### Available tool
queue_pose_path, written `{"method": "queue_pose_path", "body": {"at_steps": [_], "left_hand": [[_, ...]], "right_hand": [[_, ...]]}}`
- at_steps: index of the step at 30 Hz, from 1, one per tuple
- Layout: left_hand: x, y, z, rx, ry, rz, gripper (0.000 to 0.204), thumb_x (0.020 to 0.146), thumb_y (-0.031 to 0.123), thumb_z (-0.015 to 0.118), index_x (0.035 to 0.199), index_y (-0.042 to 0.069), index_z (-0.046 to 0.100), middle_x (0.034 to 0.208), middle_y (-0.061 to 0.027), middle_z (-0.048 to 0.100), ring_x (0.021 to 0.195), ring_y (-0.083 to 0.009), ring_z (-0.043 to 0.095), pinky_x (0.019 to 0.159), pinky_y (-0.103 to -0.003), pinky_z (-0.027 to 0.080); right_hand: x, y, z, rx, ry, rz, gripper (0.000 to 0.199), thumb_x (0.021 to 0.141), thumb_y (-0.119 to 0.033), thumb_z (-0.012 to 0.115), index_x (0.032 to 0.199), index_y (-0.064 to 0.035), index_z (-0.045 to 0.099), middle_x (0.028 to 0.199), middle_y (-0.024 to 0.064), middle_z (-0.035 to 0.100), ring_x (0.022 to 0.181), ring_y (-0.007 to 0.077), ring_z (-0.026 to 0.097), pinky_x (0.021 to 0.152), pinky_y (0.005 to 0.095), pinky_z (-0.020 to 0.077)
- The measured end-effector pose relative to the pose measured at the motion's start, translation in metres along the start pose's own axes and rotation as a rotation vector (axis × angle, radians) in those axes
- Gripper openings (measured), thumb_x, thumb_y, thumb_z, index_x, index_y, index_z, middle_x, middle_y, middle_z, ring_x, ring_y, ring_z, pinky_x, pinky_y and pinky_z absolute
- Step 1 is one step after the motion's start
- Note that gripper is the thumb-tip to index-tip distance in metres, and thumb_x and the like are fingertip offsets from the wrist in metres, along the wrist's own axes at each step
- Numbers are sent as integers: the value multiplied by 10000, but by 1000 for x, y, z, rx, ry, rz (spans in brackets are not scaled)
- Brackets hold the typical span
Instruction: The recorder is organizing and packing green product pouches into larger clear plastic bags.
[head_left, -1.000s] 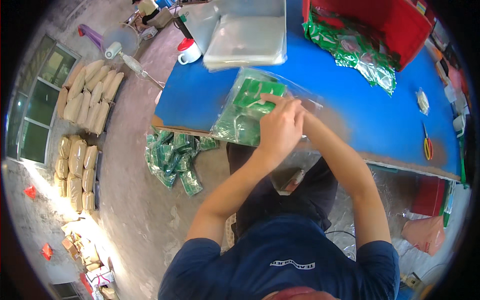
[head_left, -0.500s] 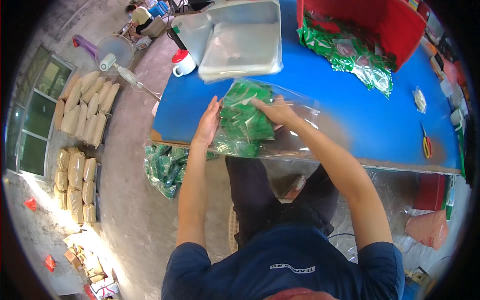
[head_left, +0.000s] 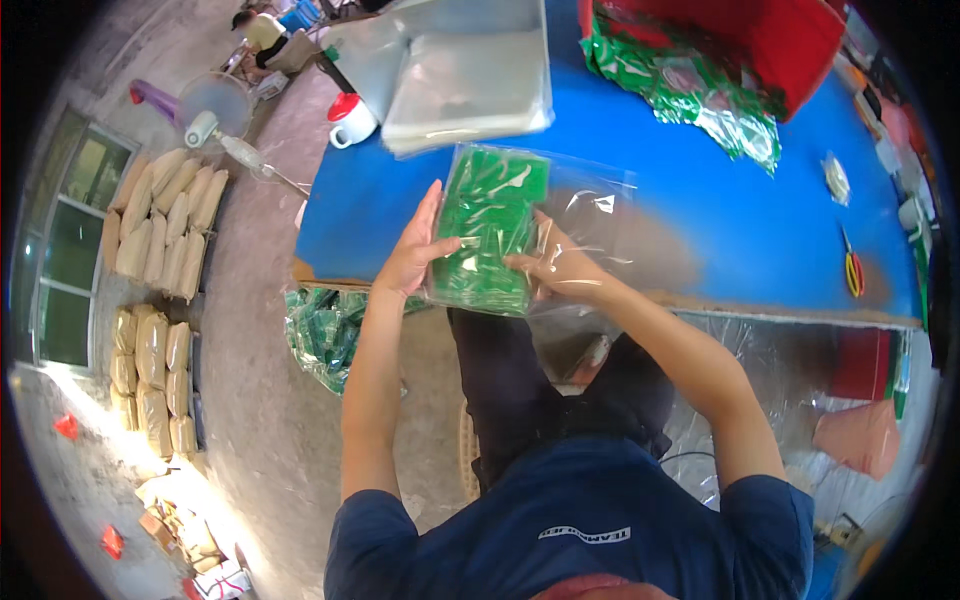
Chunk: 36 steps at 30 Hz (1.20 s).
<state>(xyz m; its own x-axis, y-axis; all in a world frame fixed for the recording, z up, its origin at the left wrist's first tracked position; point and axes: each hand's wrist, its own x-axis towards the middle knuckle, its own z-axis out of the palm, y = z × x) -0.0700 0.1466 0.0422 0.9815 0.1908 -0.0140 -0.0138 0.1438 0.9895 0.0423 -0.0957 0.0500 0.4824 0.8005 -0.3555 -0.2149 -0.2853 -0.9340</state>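
Note:
A large clear plastic bag (head_left: 590,205) with a stack of green packets (head_left: 492,190) inside is held over the front edge of the blue table. Gripping its left side is my left hand (head_left: 412,252), thumb on top of the bag and fingers along the edge. My right hand (head_left: 562,262) grips the stack from the right through the film, thumb pressed on the green face. The bag's loose part spreads rightward past my right hand. What lies beneath the stack is hidden.
Flat clear bags (head_left: 468,90) lie stacked at the back, near a white mug with a red lid (head_left: 350,122). A red bin (head_left: 735,45) spills green packets (head_left: 690,95). Scissors (head_left: 853,270) rest at the right. Below the table's left end sits a bag of green packets (head_left: 322,335).
The green stack has turned more upright and looks neater inside the bag. My right hand has slid down its side, and my left thumb has come over the top.

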Motion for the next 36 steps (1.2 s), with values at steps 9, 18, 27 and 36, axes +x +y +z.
{"method": "queue_pose_path", "body": {"at_steps": [9,18,27,36], "left_hand": [[12,8,-10,552,-64,1,1051,696,112,887,1550,48,278,1607,-214,224,1489,-261,231,1192,-338,221],[31,15,-15,662,-232,-65,1187,624,204,926,1563,41,218,1585,-185,285,1470,-270,264,1197,-355,221],[23,-3,91,1622,-63,201,799,924,537,562,1534,82,319,1621,-184,212,1486,-425,173,1187,-603,89],[24,2,112,1557,-218,136,771,873,396,650,1521,103,353,1620,-177,219,1491,-421,163,1190,-593,79]], "right_hand": [[8,37,-45,-1033,383,-598,346,951,-328,613,1054,2,596,824,215,677,697,407,667,639,490,529],[58,28,-60,-1055,453,-973,186,825,-96,603,994,-23,628,1046,179,637,1045,379,609,941,506,478],[-73,7,-213,-936,637,-777,374,905,-228,678,1210,-29,594,1259,170,613,1191,361,573,1000,436,470],[78,-21,-445,-1212,1020,-282,972,736,-850,539,1520,-300,368,1546,249,313,1449,466,234,1108,717,161]]}}
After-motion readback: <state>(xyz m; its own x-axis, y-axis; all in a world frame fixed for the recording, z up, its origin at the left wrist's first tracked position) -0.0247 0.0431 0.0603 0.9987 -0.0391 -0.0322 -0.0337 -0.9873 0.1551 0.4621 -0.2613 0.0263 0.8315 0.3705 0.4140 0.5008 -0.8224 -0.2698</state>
